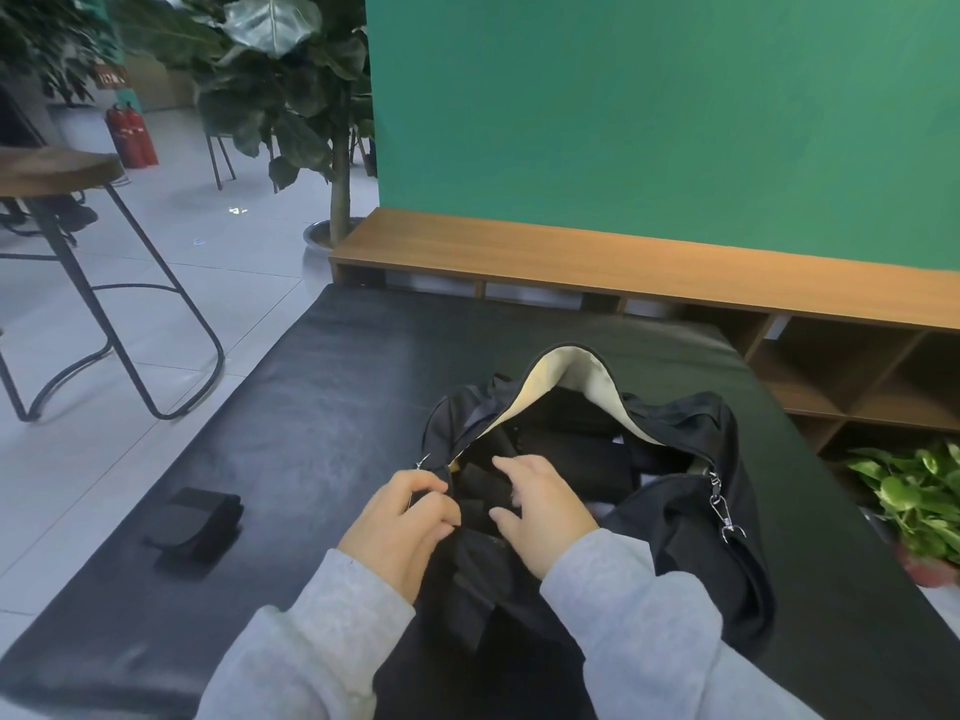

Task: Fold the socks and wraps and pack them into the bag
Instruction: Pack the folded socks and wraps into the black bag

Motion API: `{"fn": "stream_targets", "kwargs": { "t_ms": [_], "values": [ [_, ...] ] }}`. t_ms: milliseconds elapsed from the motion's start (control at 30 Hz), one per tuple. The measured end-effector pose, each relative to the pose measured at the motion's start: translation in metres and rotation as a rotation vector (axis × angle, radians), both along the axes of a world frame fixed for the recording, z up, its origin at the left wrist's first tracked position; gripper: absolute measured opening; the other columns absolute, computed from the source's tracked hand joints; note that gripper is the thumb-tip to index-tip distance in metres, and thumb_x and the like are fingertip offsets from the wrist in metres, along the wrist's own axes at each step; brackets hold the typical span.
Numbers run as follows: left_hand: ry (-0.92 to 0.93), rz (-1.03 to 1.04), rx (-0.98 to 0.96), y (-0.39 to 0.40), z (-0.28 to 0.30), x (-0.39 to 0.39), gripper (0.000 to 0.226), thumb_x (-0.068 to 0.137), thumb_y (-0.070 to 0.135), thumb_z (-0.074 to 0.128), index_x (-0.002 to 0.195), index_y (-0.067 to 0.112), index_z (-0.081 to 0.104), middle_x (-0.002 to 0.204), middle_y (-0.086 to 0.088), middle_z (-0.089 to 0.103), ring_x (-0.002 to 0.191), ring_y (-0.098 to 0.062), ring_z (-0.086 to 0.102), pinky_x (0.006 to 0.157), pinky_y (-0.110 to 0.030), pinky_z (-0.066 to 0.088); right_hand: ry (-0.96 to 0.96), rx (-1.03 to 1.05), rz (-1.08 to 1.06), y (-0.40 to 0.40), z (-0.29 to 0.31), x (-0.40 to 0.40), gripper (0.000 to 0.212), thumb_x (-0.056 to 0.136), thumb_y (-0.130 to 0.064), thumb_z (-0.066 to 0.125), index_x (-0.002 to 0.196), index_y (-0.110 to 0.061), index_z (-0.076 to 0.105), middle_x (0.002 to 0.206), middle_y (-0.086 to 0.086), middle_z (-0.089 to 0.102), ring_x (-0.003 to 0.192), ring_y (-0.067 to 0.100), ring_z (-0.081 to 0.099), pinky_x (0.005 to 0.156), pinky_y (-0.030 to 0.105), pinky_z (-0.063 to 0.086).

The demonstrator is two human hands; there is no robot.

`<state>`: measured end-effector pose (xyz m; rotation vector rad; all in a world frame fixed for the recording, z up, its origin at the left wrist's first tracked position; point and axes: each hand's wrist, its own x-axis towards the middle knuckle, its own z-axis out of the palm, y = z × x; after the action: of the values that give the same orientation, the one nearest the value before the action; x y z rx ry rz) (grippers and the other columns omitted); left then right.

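Black bag (691, 459) on padded tabletop (311, 407); dark contents indistinct. Left hand (402, 527) fingers pinch the zip edge; right hand (540, 506) fingers spread inside. Folded black wrap (197, 530) lies apart, left.

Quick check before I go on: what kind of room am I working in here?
Probably an office lounge or studio corner: a black padded mat on a tiled floor, a low wooden shelf unit against a green wall, a bar stool and potted plants.
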<state>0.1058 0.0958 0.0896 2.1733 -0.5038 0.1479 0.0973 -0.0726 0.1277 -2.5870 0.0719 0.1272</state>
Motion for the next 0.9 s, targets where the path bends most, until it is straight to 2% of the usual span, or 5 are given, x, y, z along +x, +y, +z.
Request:
{"fn": "stream_targets", "kwargs": {
  "t_ms": [133,333,567,667,900],
  "values": [
    [-0.474,-0.053,0.197,0.008,-0.002,0.006,0.023,0.063,0.008,0.082,0.079,0.020,0.070,0.094,-0.007,0.067,0.096,-0.033,0.066,0.076,-0.038,0.055,-0.167,0.032,-0.015,0.003,0.013,-0.006,0.037,0.095,-0.024,0.052,0.132,-0.025,0.048,0.135,-0.010,0.042,0.124,0.007,0.041,0.100,0.015,0.031],
    [-0.485,0.036,0.150,0.033,-0.016,0.002,0.042,0.080,0.019,0.066,0.116,0.034,0.051,0.121,0.000,0.056,0.120,-0.019,0.044,0.088,-0.047,0.049,-0.287,-0.014,0.095,0.030,0.025,-0.013,0.028,0.095,-0.029,0.048,0.122,-0.026,0.055,0.124,-0.013,0.051,0.117,0.005,0.042,0.094,0.008,0.024],
    [-0.110,0.448,0.609,0.094,-0.041,0.005,0.102,0.061,0.043,0.082,0.143,0.034,0.022,0.153,-0.008,0.018,0.139,-0.026,0.009,0.104,-0.057,0.028,-0.092,-0.025,0.006,0.060,0.007,-0.011,0.040,0.094,-0.033,0.049,0.133,-0.027,0.043,0.137,-0.008,0.041,0.126,0.013,0.038,0.104,0.028,0.036],
    [0.184,0.532,0.790,0.119,-0.041,0.010,0.091,0.085,0.056,0.053,0.145,0.038,-0.013,0.154,-0.001,-0.022,0.141,-0.023,-0.021,0.114,-0.046,0.001,-0.097,-0.051,-0.002,0.069,0.001,-0.009,0.043,0.094,-0.032,0.049,0.136,-0.026,0.040,0.138,-0.005,0.041,0.127,0.015,0.038,0.105,0.031,0.037],
    [0.336,0.592,0.801,0.154,-0.046,0.032,0.100,0.080,0.062,0.056,0.142,0.042,-0.020,0.150,-0.003,-0.031,0.139,-0.028,-0.024,0.115,-0.049,0.002,-0.105,-0.072,0.012,0.073,-0.006,-0.008,0.045,0.093,-0.031,0.050,0.136,-0.023,0.040,0.137,-0.002,0.041,0.127,0.017,0.038,0.105,0.031,0.034]
  ]
}}
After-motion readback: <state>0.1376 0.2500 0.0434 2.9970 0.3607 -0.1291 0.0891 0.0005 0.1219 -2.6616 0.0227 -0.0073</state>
